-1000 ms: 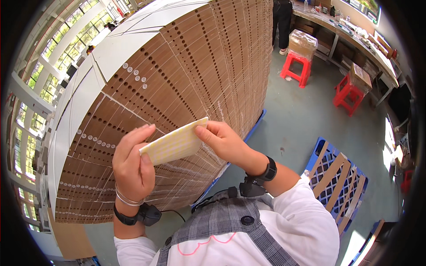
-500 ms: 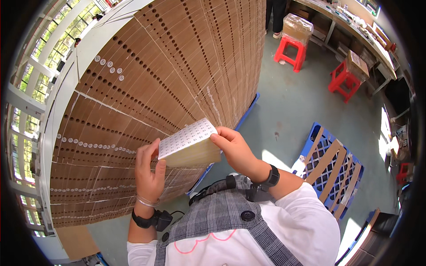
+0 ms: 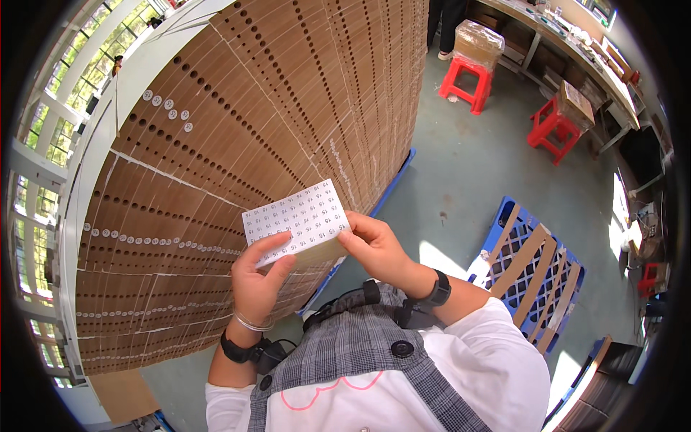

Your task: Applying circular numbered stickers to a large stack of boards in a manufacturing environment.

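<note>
A pad of white sticker sheets (image 3: 294,210) with rows of small printed labels lies tilted in front of the brown stack. My right hand (image 3: 381,252) grips its right corner, thumb on top and fingers behind. At the near left corner my left hand (image 3: 258,288) holds the pad's edge, its fingers lying over the printed face and the thumb at the near edge. Behind the pad rises a big stack of brown boards (image 3: 237,137) pierced with rows of dark holes. Round white stickers (image 3: 173,114) sit on some of its boards.
The stack stands on a blue pallet (image 3: 394,183). To the right, another blue pallet (image 3: 536,273) carries brown strips. Two red stools (image 3: 466,85) hold wrapped boxes near a long workbench (image 3: 554,32). A person's dark-trousered legs (image 3: 445,29) show at the top.
The pad has tipped so more of its printed face shows. My left hand has shifted right and down, its fingers now over the near left part of the sheet. The view has shifted slightly.
</note>
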The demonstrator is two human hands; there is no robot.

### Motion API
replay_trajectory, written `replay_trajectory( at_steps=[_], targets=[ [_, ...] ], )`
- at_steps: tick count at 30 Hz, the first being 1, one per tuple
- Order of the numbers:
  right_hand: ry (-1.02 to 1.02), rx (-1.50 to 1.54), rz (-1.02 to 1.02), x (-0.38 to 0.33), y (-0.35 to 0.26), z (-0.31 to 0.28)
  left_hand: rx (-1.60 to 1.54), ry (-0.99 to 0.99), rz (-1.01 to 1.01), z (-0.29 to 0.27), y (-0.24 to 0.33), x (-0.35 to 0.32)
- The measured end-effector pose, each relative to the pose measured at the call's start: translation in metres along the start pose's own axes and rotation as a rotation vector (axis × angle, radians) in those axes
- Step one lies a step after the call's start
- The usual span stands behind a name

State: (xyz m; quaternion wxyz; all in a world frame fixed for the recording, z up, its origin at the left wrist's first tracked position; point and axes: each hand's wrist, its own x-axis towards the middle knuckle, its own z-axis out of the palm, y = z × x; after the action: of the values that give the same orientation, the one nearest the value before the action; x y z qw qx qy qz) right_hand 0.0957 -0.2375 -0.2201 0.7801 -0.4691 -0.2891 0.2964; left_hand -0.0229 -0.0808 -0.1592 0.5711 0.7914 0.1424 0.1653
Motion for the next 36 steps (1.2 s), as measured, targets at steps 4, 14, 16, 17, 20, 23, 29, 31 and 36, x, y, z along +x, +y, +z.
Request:
replay_trajectory(
  at_steps=[4,14,16,17,20,23,29,31,36],
  targets=[
    [0.065,0.088,-0.014,0.007,-0.011,0.002,0.03,-0.003,-0.016,0.001,0.001,0.003],
    [-0.012,-0.114,-0.049,0.01,-0.015,-0.002,0.033,-0.002,-0.073,0.002,0.001,0.003],
    [-0.021,-0.133,-0.062,0.011,-0.014,-0.005,0.003,0.018,-0.089,0.001,0.002,0.003],
    [-0.026,-0.151,-0.076,0.011,-0.013,-0.006,-0.026,0.032,-0.104,0.0,0.002,0.003],
    [-0.046,-0.136,-0.076,0.014,-0.023,-0.008,-0.033,0.032,-0.081,0.001,0.007,0.006],
    [-0.057,-0.176,-0.121,0.016,-0.028,-0.007,-0.02,0.033,-0.058,0.001,0.011,0.008],
    [-0.051,-0.285,-0.161,0.019,-0.028,-0.003,-0.06,0.039,-0.056,-0.001,0.012,0.008],
    [-0.043,-0.331,-0.181,0.019,-0.027,-0.002,-0.087,0.05,-0.085,-0.002,0.013,0.007],
    [-0.002,-0.358,-0.207,0.02,-0.024,0.001,-0.022,0.053,-0.044,-0.004,0.014,0.008]
  ],
)
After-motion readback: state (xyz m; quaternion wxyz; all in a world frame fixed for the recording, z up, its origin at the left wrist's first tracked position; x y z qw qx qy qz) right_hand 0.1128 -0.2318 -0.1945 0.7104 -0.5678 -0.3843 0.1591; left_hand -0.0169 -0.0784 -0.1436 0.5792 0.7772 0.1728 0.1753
